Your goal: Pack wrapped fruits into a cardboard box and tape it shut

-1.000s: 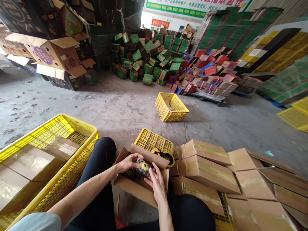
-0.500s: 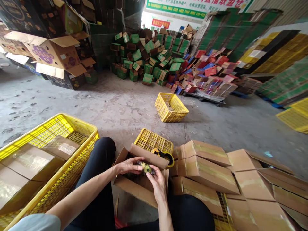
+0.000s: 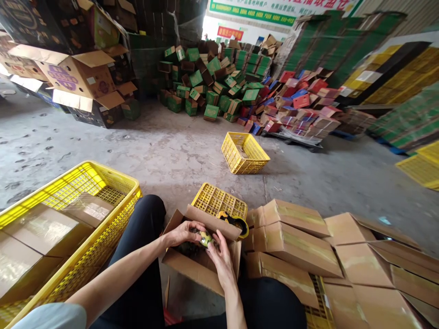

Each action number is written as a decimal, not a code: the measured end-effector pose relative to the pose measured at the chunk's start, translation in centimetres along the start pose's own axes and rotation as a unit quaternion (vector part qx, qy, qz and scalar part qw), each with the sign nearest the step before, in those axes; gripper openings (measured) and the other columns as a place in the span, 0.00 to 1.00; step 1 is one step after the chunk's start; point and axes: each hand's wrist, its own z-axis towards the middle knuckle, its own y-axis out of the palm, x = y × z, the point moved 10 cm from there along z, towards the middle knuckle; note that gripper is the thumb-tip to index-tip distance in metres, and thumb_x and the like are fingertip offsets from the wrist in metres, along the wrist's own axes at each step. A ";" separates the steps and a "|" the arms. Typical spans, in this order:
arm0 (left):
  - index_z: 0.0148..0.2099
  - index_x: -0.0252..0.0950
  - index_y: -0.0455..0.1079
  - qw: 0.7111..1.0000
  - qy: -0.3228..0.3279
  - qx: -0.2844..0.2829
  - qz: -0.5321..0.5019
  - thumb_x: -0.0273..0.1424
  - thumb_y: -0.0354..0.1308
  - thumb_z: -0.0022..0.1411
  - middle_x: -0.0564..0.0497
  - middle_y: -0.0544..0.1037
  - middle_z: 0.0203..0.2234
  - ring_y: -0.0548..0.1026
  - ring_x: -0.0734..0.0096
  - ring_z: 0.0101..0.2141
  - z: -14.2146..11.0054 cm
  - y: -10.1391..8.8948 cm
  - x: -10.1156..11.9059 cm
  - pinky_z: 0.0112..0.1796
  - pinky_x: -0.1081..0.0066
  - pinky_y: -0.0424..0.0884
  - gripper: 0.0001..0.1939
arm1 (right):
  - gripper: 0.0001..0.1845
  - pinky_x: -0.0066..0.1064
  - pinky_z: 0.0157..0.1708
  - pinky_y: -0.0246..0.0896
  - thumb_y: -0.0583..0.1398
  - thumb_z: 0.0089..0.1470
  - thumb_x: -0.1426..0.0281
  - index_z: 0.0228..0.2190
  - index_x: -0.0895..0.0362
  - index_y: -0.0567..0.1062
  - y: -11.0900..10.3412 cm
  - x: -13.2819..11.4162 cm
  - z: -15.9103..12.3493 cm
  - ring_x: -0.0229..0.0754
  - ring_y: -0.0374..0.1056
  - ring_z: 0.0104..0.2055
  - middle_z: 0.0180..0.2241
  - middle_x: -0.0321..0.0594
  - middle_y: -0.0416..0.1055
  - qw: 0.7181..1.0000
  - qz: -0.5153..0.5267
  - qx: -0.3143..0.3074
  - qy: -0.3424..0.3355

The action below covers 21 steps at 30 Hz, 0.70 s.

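Over an open cardboard box (image 3: pixel 197 269), both hands hold a small item with yellow-green and dark blotches (image 3: pixel 206 238); its exact kind is unclear. My left hand (image 3: pixel 185 232) comes in from the left, fingers curled round the item's left end. From the right, my right hand (image 3: pixel 222 258) has its thumb and fingers on the other end. Dark things lie inside the box in shadow, too dim to make out. Behind the box's far flap sits a yellow and black tape dispenser (image 3: pixel 236 223) on an upturned yellow crate (image 3: pixel 219 201).
At the left stands a large yellow crate (image 3: pixel 132 185) with taped cartons (image 3: pixel 48 228) in it. Stacked brown cartons (image 3: pixel 302 246) fill the right side. Farther off, a small yellow crate (image 3: pixel 245 155) rests on the floor, before heaps of green boxes (image 3: pixel 212 87) and red boxes (image 3: pixel 302 100).
Both hands have turned and shifted the blotched item slightly between their fingers. Earlier, clear shiny wrap showed around it. The box and crates have stayed in place.
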 end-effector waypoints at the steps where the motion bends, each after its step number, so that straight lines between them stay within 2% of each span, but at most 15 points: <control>1: 0.45 0.35 0.82 1.000 0.015 -0.001 0.005 0.35 0.82 0.45 0.40 0.72 0.60 0.77 0.52 0.52 0.0 0.0 0.3 0.48 0.63 0.74 0.25 | 0.46 0.54 0.59 0.70 0.74 0.49 0.51 0.65 0.45 0.69 0.1 0.3 -0.1 0.59 0.69 0.64 0.64 0.48 0.70 1.000 0.014 -0.003 0.017; 3: 0.51 0.36 0.81 1.000 0.027 -0.009 0.004 0.33 0.82 0.44 0.41 0.74 0.58 0.76 0.53 0.52 0.0 0.2 0.5 0.49 0.63 0.73 0.30 | 0.43 0.52 0.55 0.75 0.73 0.49 0.51 0.63 0.47 0.70 0.4 0.7 -0.2 0.58 0.74 0.60 0.60 0.48 0.75 0.999 0.030 -0.004 0.035; 5: 0.59 0.40 0.77 0.999 0.027 -0.017 -0.014 0.30 0.83 0.42 0.42 0.76 0.55 0.76 0.54 0.51 0.1 0.3 0.3 0.51 0.62 0.72 0.40 | 0.41 0.50 0.54 0.76 0.74 0.48 0.53 0.61 0.49 0.73 0.4 0.4 -0.2 0.57 0.76 0.57 0.56 0.47 0.78 0.999 0.029 -0.001 0.030; 7: 0.64 0.44 0.72 0.999 0.032 -0.017 -0.035 0.27 0.83 0.40 0.42 0.74 0.59 0.75 0.54 0.53 0.3 0.3 0.3 0.52 0.62 0.71 0.48 | 0.41 0.50 0.53 0.76 0.75 0.47 0.54 0.60 0.50 0.74 0.4 0.0 -0.3 0.57 0.76 0.56 0.53 0.47 0.80 0.999 0.026 0.002 0.018; 9: 0.66 0.46 0.70 0.998 0.037 -0.016 -0.045 0.25 0.83 0.39 0.42 0.71 0.61 0.73 0.53 0.55 0.3 0.3 0.3 0.53 0.62 0.70 0.52 | 0.42 0.51 0.53 0.77 0.76 0.46 0.55 0.60 0.50 0.73 0.4 -0.4 -0.3 0.58 0.76 0.56 0.55 0.47 0.79 1.000 0.027 0.005 0.007; 11: 0.64 0.45 0.72 0.998 0.030 -0.029 -0.046 0.26 0.83 0.40 0.43 0.75 0.58 0.74 0.54 0.54 0.2 0.8 0.4 0.53 0.62 0.70 0.49 | 0.43 0.51 0.55 0.75 0.76 0.45 0.56 0.60 0.50 0.73 0.2 -0.9 -0.3 0.59 0.75 0.58 0.57 0.47 0.78 1.000 0.027 0.013 -0.009; 16: 0.51 0.33 0.79 0.995 -0.008 -0.100 -0.010 0.35 0.80 0.51 0.43 0.81 0.46 0.78 0.57 0.48 -0.7 3.2 0.9 0.53 0.63 0.69 0.26 | 0.40 0.53 0.63 0.66 0.75 0.47 0.58 0.60 0.49 0.73 0.8 -2.3 -0.4 0.57 0.74 0.59 0.57 0.46 0.78 0.999 0.032 -0.004 -0.043; 21: 0.50 0.35 0.78 0.995 -0.035 -0.088 -0.035 0.39 0.79 0.51 0.44 0.81 0.46 0.78 0.60 0.47 -0.9 2.9 0.5 0.49 0.66 0.72 0.27 | 0.37 0.54 0.63 0.67 0.77 0.40 0.56 0.53 0.50 0.79 1.2 -2.3 -0.1 0.60 0.74 0.59 0.55 0.45 0.80 0.999 0.001 -0.007 -0.049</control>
